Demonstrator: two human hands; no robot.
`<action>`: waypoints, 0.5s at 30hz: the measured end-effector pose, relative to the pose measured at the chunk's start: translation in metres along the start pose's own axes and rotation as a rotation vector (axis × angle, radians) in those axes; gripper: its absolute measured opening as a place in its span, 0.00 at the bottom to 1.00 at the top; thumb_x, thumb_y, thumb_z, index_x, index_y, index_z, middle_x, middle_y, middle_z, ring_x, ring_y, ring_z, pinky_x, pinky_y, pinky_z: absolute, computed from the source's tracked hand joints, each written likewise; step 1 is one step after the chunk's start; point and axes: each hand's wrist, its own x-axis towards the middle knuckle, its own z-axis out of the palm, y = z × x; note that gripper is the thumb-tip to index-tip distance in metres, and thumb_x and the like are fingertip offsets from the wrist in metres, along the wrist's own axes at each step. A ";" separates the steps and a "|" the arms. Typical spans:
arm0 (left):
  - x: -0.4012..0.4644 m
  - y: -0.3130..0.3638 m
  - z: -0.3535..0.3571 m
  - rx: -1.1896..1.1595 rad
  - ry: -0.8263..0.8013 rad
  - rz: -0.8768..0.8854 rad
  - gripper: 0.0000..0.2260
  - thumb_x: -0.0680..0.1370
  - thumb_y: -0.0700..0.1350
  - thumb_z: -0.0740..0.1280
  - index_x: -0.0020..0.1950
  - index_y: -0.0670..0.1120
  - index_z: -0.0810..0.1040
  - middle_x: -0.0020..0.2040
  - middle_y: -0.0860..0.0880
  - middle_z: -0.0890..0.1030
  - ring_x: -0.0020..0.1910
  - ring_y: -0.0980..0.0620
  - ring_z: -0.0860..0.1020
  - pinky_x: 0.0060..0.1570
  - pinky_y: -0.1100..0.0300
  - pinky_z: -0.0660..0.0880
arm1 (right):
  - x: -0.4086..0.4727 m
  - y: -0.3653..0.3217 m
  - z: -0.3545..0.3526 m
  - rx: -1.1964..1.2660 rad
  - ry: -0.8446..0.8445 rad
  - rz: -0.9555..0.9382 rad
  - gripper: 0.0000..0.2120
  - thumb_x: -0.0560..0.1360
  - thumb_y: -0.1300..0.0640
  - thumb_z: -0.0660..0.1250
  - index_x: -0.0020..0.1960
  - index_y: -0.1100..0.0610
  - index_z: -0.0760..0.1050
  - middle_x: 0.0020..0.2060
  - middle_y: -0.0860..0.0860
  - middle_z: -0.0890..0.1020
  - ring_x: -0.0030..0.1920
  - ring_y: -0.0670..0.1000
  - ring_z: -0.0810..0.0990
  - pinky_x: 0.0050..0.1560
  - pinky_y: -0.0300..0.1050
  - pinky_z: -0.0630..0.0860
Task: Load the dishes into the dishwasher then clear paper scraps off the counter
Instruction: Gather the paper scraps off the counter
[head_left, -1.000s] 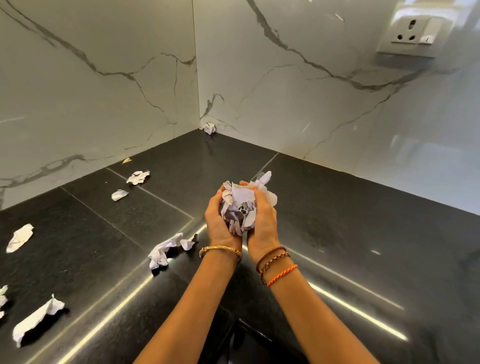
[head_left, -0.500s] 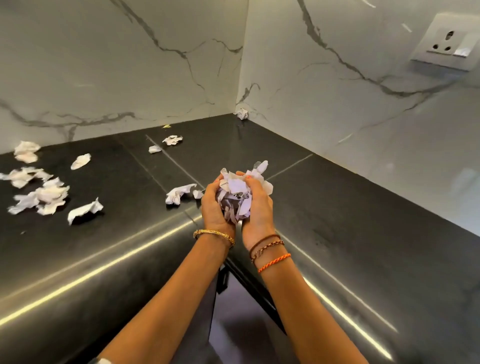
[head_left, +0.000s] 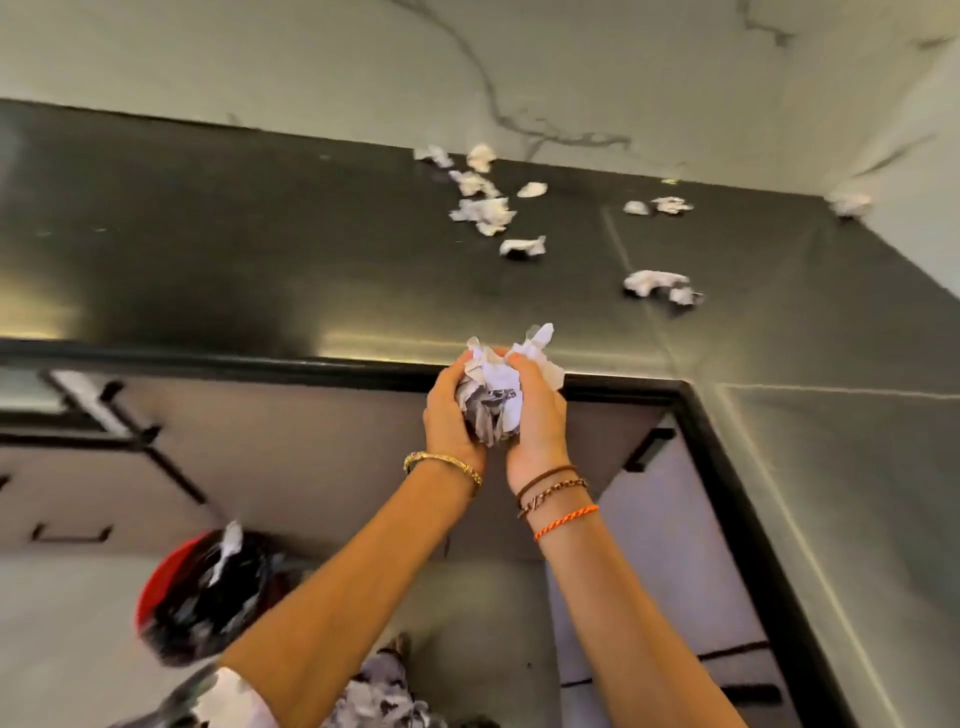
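Observation:
A crumpled wad of white paper scraps (head_left: 493, 389) is pressed between my left hand (head_left: 449, 415) and my right hand (head_left: 537, 415), both cupped around it. The wad hangs just past the front edge of the black counter (head_left: 260, 249), over the floor side. Several loose paper scraps (head_left: 480, 210) lie on the counter near the marble wall, with more scraps (head_left: 657, 283) to the right and one (head_left: 849, 202) in the far corner.
A red bin lined with a black bag (head_left: 202, 592) stands on the floor at lower left, a bit of paper in it. Grey cabinet fronts with black handles (head_left: 649, 449) run under the L-shaped counter. White marble wall (head_left: 467, 62) rises behind.
My view has swung left and down. Both hands, still holding the paper wad, have come back from over the counter to its front edge. The bin has come into view.

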 end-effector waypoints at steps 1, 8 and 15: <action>-0.004 0.006 -0.014 -0.004 0.046 0.011 0.14 0.77 0.45 0.61 0.57 0.38 0.76 0.50 0.40 0.79 0.49 0.45 0.79 0.52 0.54 0.76 | -0.004 0.012 0.007 -0.020 -0.010 0.028 0.04 0.75 0.61 0.64 0.48 0.57 0.77 0.40 0.54 0.82 0.40 0.50 0.81 0.42 0.42 0.78; -0.031 0.061 -0.112 -0.040 0.321 0.044 0.11 0.77 0.44 0.59 0.46 0.41 0.78 0.43 0.43 0.80 0.38 0.49 0.81 0.38 0.60 0.79 | -0.046 0.106 0.068 -0.174 -0.040 0.147 0.06 0.76 0.62 0.63 0.43 0.54 0.76 0.39 0.53 0.81 0.38 0.49 0.80 0.40 0.39 0.79; -0.062 0.136 -0.241 -0.163 0.536 0.059 0.14 0.72 0.47 0.63 0.52 0.41 0.78 0.55 0.41 0.79 0.52 0.44 0.77 0.58 0.53 0.72 | -0.083 0.227 0.144 -0.333 -0.077 0.368 0.05 0.75 0.64 0.64 0.43 0.56 0.76 0.37 0.52 0.81 0.35 0.47 0.81 0.32 0.36 0.78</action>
